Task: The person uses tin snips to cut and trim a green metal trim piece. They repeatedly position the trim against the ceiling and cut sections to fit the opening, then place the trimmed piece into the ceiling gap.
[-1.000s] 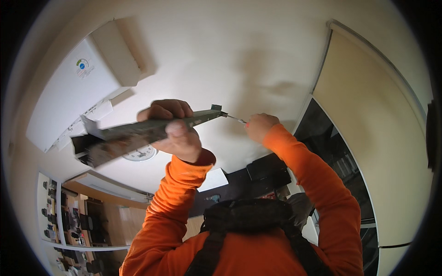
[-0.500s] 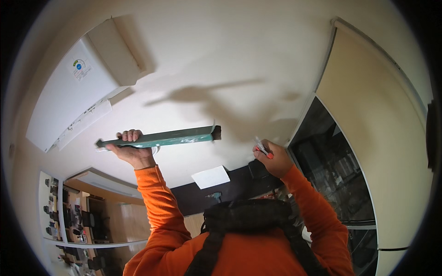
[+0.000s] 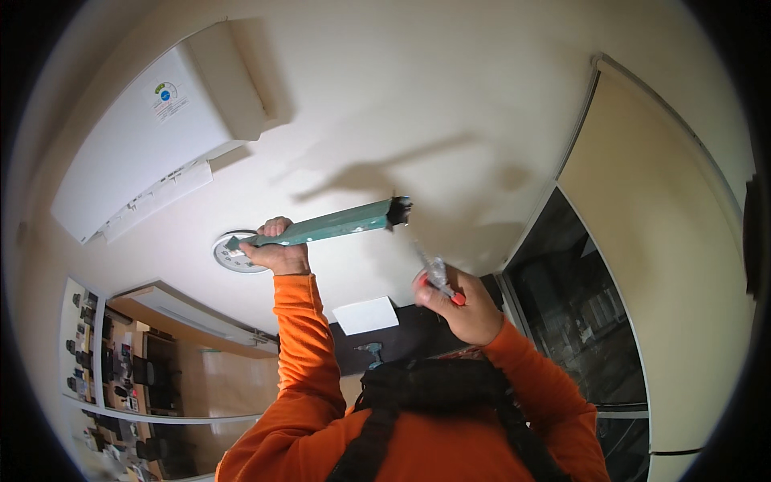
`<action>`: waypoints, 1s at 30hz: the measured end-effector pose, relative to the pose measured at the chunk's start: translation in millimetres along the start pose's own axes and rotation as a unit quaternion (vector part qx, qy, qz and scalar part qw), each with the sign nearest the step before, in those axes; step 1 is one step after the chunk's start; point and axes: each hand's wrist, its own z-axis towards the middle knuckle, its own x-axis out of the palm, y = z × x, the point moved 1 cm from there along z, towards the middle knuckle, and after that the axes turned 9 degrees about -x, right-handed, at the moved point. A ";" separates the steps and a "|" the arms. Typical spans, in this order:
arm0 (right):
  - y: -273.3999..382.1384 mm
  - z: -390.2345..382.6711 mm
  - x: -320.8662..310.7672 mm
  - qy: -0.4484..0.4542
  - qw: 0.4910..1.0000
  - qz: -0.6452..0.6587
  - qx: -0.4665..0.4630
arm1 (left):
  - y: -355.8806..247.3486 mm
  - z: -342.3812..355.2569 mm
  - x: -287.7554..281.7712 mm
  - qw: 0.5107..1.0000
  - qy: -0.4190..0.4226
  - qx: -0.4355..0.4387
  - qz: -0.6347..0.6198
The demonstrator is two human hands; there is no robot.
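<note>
My left hand, in an orange sleeve, is closed round the near left end of a long green channel piece, held up slanting slightly upward to the right, with a dark, ragged-looking right end. Lower right of that end, my right hand is closed on a tool with red handles; its pale metal head is blurred and points up toward the piece without visibly touching it. A round wall clock is partly hidden behind my left hand.
A white air conditioner hangs upper left; a beige roller blind and dark window are right. Below, a dark counter holds a white sheet and cordless drill. Glazed partitions show desks and chairs lower left.
The piece first turned to its green side and dropped lower, then moved right and up. My right hand moved away from its end, downward, now leftward, keeping the tool.
</note>
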 end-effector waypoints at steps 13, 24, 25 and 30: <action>30.5 23.3 5.5 0.049 0.945 0.196 0.258 | 24.8 -5.0 24.7 0.996 -0.033 -0.038 0.070; 26.7 21.3 25.0 -0.062 0.977 0.190 0.074 | 48.5 -21.2 36.7 0.994 -0.064 -0.018 0.087; 26.7 20.4 18.5 -0.141 0.967 0.212 -0.011 | 45.6 -19.1 35.4 0.995 -0.063 -0.012 0.082; 21.6 33.0 6.1 0.007 0.939 0.211 0.270 | 40.9 -4.1 19.5 0.997 -0.040 -0.010 0.069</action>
